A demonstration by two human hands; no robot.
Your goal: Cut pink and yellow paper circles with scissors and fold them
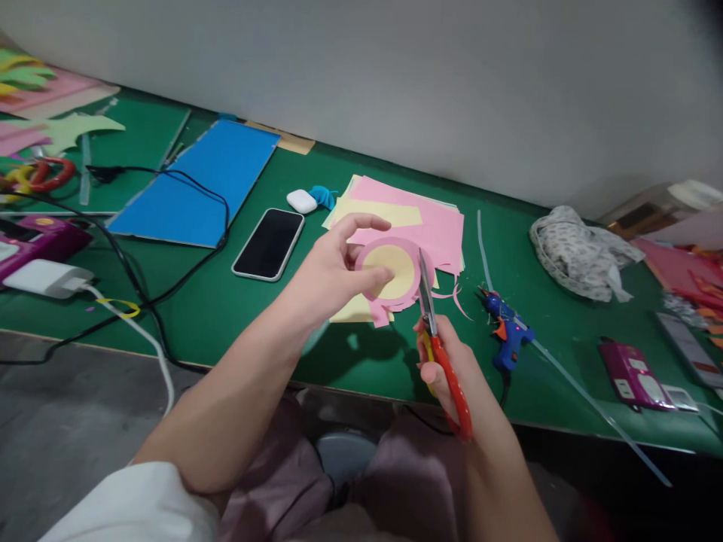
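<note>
My left hand (350, 260) pinches a pink paper piece (404, 295) with a round yellow paper disc (398, 263) lying on it, the thumb pressing on the disc. In my right hand (452, 354) are scissors (452, 384) with red and yellow handles, their blades pointing away from me at the right edge of the pink paper. Whether the blades are parted is hard to tell. Beneath and behind lies a stack of pink and yellow paper sheets (434, 226). Thin pink paper trimmings (460, 301) curl beside the stack.
To the left are a phone (269, 245), a white earbud case (301, 200), a blue board (203, 181), black cables and a purple power strip (45, 241). On the right lie a blue glue gun (511, 335) with a long glue stick, a bundled cloth (576, 252) and another purple power strip (636, 376).
</note>
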